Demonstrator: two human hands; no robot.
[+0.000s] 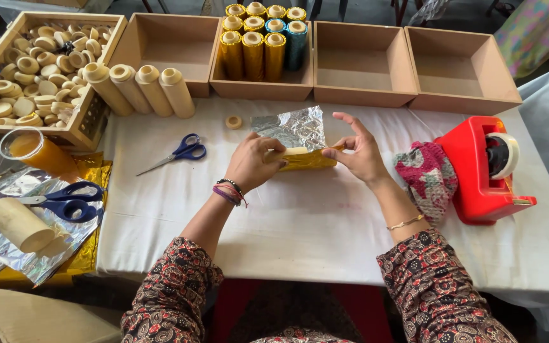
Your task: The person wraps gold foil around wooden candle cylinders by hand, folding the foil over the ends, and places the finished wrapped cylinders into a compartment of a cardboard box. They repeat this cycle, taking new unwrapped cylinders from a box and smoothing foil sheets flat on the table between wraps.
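My left hand (253, 163) and my right hand (358, 152) together hold a cream cardboard tube (301, 156) lying sideways on the white tablecloth (306, 216). A sheet of foil (293, 129), gold on one face and silver on the other, is partly wrapped around the tube. The silver part sticks up behind it. My left fingers press the tube's left end, while the right thumb and fingers pinch the foil at its right end.
Blue scissors (179, 152) and a small cap (233, 121) lie nearby. Several bare tubes (138, 89) lean at back left beside a box of caps (33, 63). Foil-wrapped tubes (258, 47) fill one cardboard box; other boxes (357, 63) stand beside it. A red tape dispenser (484, 171) and cloth (428, 178) sit at right.
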